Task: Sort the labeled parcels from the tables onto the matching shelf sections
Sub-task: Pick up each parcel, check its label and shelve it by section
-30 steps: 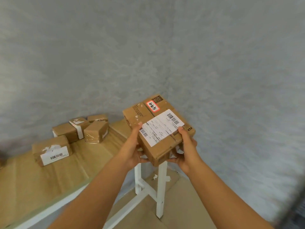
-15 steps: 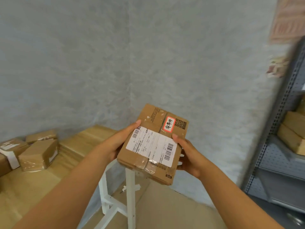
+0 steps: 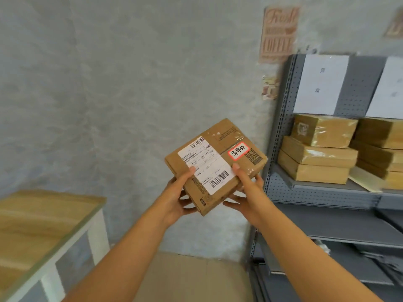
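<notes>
Both hands, left (image 3: 174, 201) and right (image 3: 248, 190), grip a labelled parcel (image 3: 216, 164), fingers (image 3: 236, 168) spread beneath it. Best checked: its red-bordered tag (image 3: 238, 151) against the shelf (image 3: 322, 186) signs (image 3: 320, 83) before placing.

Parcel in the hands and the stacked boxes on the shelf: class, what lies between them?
In the head view, only the shelf's grey perforated upright stands between the parcel and the stacked boxes, with bare wall behind.

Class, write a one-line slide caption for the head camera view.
Both hands, left and right, hold a labeled parcel beside a grey shelf stacked with boxes.
</notes>
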Motion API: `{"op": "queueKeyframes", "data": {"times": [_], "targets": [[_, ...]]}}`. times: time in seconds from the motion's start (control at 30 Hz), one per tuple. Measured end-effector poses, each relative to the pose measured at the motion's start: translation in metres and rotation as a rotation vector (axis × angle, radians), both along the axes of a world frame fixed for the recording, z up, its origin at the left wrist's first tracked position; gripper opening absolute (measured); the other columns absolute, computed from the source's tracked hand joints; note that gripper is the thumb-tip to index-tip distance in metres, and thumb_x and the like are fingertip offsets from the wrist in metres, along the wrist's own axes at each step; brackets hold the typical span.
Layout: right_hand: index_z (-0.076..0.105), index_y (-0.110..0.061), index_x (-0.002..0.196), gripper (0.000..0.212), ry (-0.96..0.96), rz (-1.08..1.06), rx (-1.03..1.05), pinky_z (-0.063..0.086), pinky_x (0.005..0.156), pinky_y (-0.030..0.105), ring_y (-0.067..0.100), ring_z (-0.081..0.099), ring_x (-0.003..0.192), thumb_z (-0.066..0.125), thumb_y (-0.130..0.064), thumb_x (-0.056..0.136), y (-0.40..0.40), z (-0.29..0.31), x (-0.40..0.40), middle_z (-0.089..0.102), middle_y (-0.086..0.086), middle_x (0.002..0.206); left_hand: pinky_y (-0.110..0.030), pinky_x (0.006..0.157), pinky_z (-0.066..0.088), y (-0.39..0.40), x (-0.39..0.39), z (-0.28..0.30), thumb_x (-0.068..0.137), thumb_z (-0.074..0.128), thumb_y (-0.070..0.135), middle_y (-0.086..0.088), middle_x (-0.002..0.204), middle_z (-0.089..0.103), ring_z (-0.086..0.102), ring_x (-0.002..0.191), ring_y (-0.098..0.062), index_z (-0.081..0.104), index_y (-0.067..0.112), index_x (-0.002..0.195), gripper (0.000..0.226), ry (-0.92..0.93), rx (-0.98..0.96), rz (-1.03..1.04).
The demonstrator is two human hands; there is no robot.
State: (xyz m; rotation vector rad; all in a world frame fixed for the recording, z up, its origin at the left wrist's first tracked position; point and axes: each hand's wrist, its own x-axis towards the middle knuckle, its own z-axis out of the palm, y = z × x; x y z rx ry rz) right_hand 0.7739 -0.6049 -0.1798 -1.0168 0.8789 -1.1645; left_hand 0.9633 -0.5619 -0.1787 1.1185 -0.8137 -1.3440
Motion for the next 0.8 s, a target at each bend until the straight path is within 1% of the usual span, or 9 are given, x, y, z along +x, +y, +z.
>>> {"op": "queueKeyframes", "data": {"times": [0.17, 0.2, 0.27, 0.33, 0.43, 0.53, 0.6, 0.7, 0.8], "targets": [[0.008, -0.035, 0.154, 0.138, 0.207, -0.248, -0.151, 0.037, 0.11, 0.051, 0.023, 0.044, 0.134, 0.088, -0.064, 0.045, -0.034, 0.016, -0.085, 0.041, -0.002, 0.15, -0.045, 0.08, 0.057, -0.049, -0.056, 0.018, 0.069, 0.073, 0.059, -0.005, 0.115, 0.07, 0.066, 0.106, -0.028, 0.053, 0.031, 0.132, 0.072, -0.144, -0.045, -0.052], [0.015, -0.029, 0.153, 0.134, 0.254, -0.273, -0.186, 0.041, 0.107, 0.044, 0.019, 0.048, 0.13, 0.088, -0.062, 0.045, -0.041, 0.02, -0.105, 0.045, -0.001, 0.146, -0.045, 0.081, 0.057, -0.059, -0.07, 0.022, 0.071, 0.073, 0.059, -0.004, 0.115, 0.07, 0.066, 0.107, -0.028, 0.053, 0.032, 0.132, 0.07, -0.176, -0.049, -0.06], [0.039, -0.018, 0.141, 0.094, 0.296, -0.258, -0.227, 0.047, 0.085, 0.024, 0.01, 0.058, 0.111, 0.087, -0.046, 0.065, -0.057, 0.027, -0.145, 0.06, -0.002, 0.126, -0.044, 0.079, 0.056, -0.078, -0.102, 0.029, 0.076, 0.071, 0.059, -0.004, 0.114, 0.071, 0.066, 0.106, -0.028, 0.055, 0.032, 0.13, 0.062, -0.21, -0.053, -0.065], [0.05, -0.017, 0.127, 0.061, 0.317, -0.222, -0.25, 0.04, 0.069, 0.016, 0.005, 0.059, 0.1, 0.08, -0.033, 0.078, -0.072, 0.034, -0.186, 0.064, -0.004, 0.112, -0.042, 0.076, 0.056, -0.095, -0.138, 0.037, 0.081, 0.068, 0.058, -0.005, 0.113, 0.071, 0.067, 0.104, -0.028, 0.058, 0.031, 0.125, 0.053, -0.223, -0.056, -0.064], [0.047, -0.019, 0.119, 0.051, 0.37, -0.231, -0.299, 0.041, 0.059, 0.014, 0.0, 0.056, 0.088, 0.078, -0.031, 0.081, -0.097, 0.042, -0.241, 0.061, -0.007, 0.104, -0.041, 0.072, 0.057, -0.123, -0.189, 0.047, 0.082, 0.067, 0.06, -0.007, 0.113, 0.071, 0.067, 0.1, -0.028, 0.062, 0.027, 0.123, 0.053, -0.241, -0.083, -0.058], [0.045, -0.019, 0.123, 0.055, 0.393, -0.265, -0.338, 0.044, 0.054, 0.009, 0.001, 0.059, 0.09, 0.078, -0.032, 0.081, -0.119, 0.049, -0.284, 0.061, -0.009, 0.104, -0.037, 0.058, 0.058, -0.15, -0.233, 0.057, 0.061, 0.078, 0.064, -0.006, 0.116, 0.07, 0.068, 0.1, -0.029, 0.051, 0.021, 0.136, 0.091, -0.21, -0.101, -0.016], [0.043, -0.022, 0.131, 0.065, 0.401, -0.291, -0.376, 0.043, 0.062, 0.012, 0.001, 0.06, 0.095, 0.08, -0.035, 0.079, -0.133, 0.053, -0.306, 0.063, -0.009, 0.109, -0.043, 0.065, 0.06, -0.166, -0.259, 0.062, 0.06, 0.082, 0.056, -0.004, 0.114, 0.072, 0.069, 0.102, -0.027, 0.044, 0.019, 0.14, 0.097, -0.205, -0.138, 0.005], [0.038, -0.025, 0.141, 0.078, 0.356, -0.3, -0.413, 0.043, 0.067, 0.012, -0.006, 0.058, 0.095, 0.081, -0.034, 0.077, -0.155, 0.058, -0.333, 0.062, -0.013, 0.113, -0.053, 0.09, 0.056, -0.19, -0.292, 0.068, 0.082, 0.078, 0.033, -0.002, 0.108, 0.072, 0.068, 0.102, -0.021, 0.033, 0.019, 0.139, 0.074, -0.193, -0.189, 0.035], [0.037, -0.023, 0.143, 0.076, 0.345, -0.297, -0.445, 0.043, 0.065, 0.007, -0.008, 0.057, 0.092, 0.079, -0.033, 0.08, -0.179, 0.064, -0.35, 0.062, -0.016, 0.111, -0.054, 0.096, 0.052, -0.214, -0.314, 0.079, 0.086, 0.074, 0.021, -0.001, 0.107, 0.072, 0.07, 0.101, -0.021, 0.032, 0.021, 0.139, 0.068, -0.166, -0.239, 0.05]]}}
